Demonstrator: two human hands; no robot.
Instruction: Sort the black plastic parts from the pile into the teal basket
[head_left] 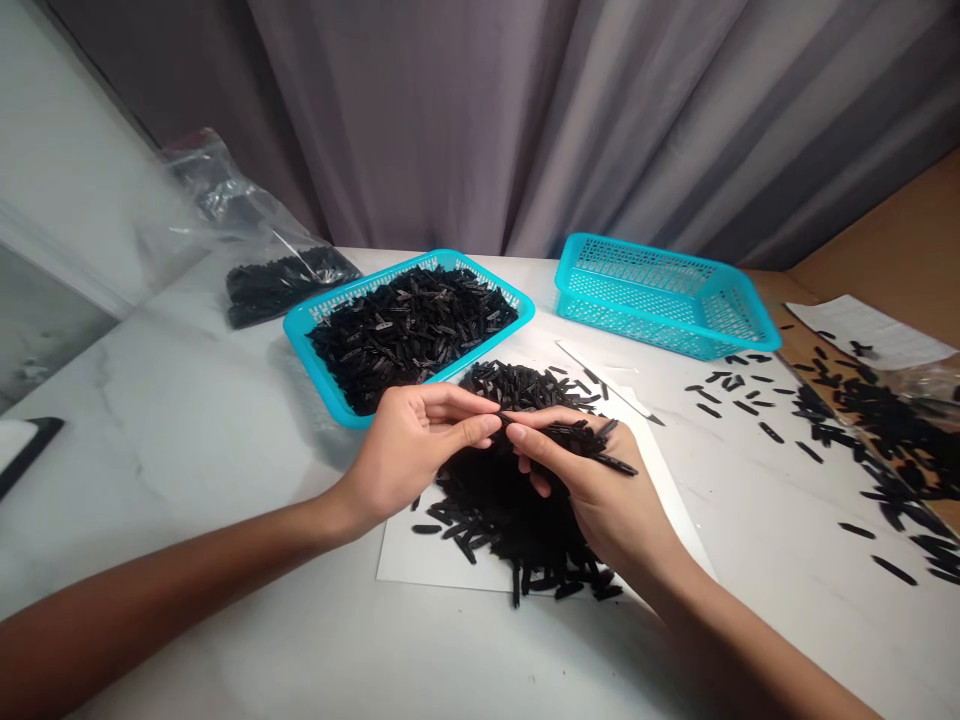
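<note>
Gray curtain point(420, 130) runs along the far side of yr table point(247, 640). L edge, nr: a blk-edged item point(34, 450), cut off, can't tell what. Far L: clear plastic bag point(232, 200) w/ blk pcs in its bottom, just beside the 1st blue basket point(306, 350). That basket's far, L of ctr, heaped w/ blk pcs. Yr L hand point(401, 445), nr of the basket, has thumb & fingertips pinching a small blk pc point(506, 414), mostly hidden by yr fingers, above the pile. Ctr, below both hands: the pile of blk pcs point(525, 530) on a white sheet point(409, 555), a few over its nr edge. Yr R hand point(592, 480) meets the L at the fingertips, pinching the same pc; a bunch of blk pcs point(577, 437) also lies in it, by the thumb. Far, R of ctr: 2nd blue basket point(637, 318). R side: loose blk pcs point(750, 407) scattered on the table & brown board point(900, 215), w/ a white paper point(870, 335) at its L part.
</note>
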